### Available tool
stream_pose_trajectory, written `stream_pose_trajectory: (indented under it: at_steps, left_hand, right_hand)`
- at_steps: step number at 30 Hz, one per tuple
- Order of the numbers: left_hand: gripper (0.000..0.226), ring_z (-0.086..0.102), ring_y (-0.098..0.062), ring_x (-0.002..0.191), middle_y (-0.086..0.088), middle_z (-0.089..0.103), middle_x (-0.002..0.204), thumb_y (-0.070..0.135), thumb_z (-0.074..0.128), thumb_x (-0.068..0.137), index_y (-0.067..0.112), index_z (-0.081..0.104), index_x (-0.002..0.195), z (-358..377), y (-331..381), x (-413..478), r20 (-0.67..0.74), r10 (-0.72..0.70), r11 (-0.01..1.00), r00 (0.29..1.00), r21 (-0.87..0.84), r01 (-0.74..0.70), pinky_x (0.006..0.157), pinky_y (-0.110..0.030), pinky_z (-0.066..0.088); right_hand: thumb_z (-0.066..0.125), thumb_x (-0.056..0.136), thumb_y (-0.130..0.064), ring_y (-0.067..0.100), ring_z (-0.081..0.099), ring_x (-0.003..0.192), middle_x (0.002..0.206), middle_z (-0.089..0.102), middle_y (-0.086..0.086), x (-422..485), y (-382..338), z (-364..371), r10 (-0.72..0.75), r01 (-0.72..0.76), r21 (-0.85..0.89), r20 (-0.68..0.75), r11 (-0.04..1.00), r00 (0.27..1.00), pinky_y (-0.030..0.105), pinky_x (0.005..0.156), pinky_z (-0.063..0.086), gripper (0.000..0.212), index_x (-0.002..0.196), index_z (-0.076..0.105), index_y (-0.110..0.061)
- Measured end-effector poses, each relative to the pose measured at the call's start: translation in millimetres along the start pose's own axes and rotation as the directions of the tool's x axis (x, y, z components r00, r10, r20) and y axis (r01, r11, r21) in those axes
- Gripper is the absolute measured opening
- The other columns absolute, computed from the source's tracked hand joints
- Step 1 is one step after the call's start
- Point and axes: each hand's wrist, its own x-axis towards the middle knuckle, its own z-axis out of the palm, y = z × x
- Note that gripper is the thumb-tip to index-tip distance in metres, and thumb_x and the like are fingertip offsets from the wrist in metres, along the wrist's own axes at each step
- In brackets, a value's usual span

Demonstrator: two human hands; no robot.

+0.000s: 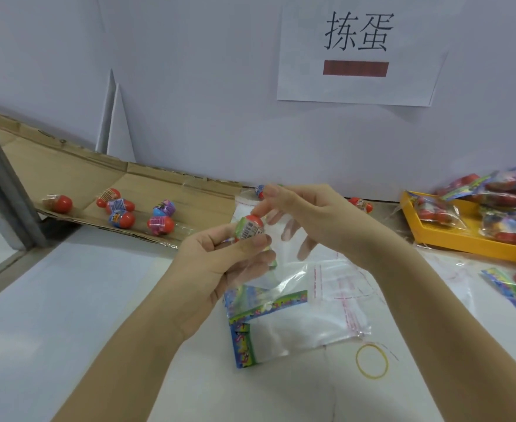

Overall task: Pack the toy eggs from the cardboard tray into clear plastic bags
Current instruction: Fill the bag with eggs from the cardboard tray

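White table against a pale wall w/ a paper sign taped up; hands are working just above the tabletop, mid-frame.

Step in hand, as I'm reading it: egg is going into the bag mouth. To do it well, the R hand should be pulling the two bag layers properly apart so the mouth is gaping, while the L hand is tipping the egg narrow end first and pushing it past the sealing strip, not snagging on it. Bag film is thin and slippery, so the pinch needs to be firm.

Grip: L hand is curling round one toy egg, thumb pressing its label, fingers closed snug on it. R hand is pinching the top edge of a clear bag btwn thumb and forefinger, right beside the egg's red tip; its other fingers are showing through the film, spread loosely. Can't tell if they're inside the bag or behind it.

Left of the grip, six loose eggs are waiting in the cardboard tray. Below the grip, a stack of bags is lying flat, rubber band nearby. Well right, a yellow tray is holding filled packs.
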Motion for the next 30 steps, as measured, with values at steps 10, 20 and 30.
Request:
stream_pose_trajectory:
  at_steps: [10,20,30]
  left_hand:
    - [0.047,0.074,-0.024,0.085,-0.013,0.075,0.101,0.028,0.08,0.052,0.01,0.078,0.096,1,2,-4,0.069,-0.028,0.994,0.997,0.111,0.02,0.067,-0.024,0.058]
    - [0.034,0.072,-0.019,0.069,-0.013,0.075,0.087,0.021,0.076,0.06,0.007,0.079,0.091,-2,-1,-1,0.066,-0.023,0.999,0.998,-0.027,0.025,0.058,-0.024,0.057]
    - [0.074,0.066,-0.033,0.11,-0.02,0.064,0.127,0.038,0.08,0.063,0.001,0.06,0.124,-2,3,-1,0.053,-0.079,0.976,0.995,-0.198,0.089,0.092,-0.044,0.055]
  right_hand:
    - [0.056,0.063,-0.071,0.005,0.065,0.082,0.094,0.069,-0.018,-7,0,-9,-0.02,0.043,-0.111,0.206,0.993,0.978,0.027,0.055,0.056,0.048,0.097,0.071,-0.042]
    - [0.072,0.075,-0.048,0.009,0.066,0.082,0.097,0.07,-0.006,-4,4,-4,0.005,0.017,-0.073,0.288,0.997,0.958,0.028,0.053,0.054,0.028,0.096,0.075,-0.029]
    - [0.072,0.082,-0.023,0.018,0.067,0.064,0.082,0.074,0.001,3,11,-4,-0.033,0.017,0.174,0.091,0.985,0.995,0.027,0.047,0.052,0.015,0.091,0.075,-0.012]
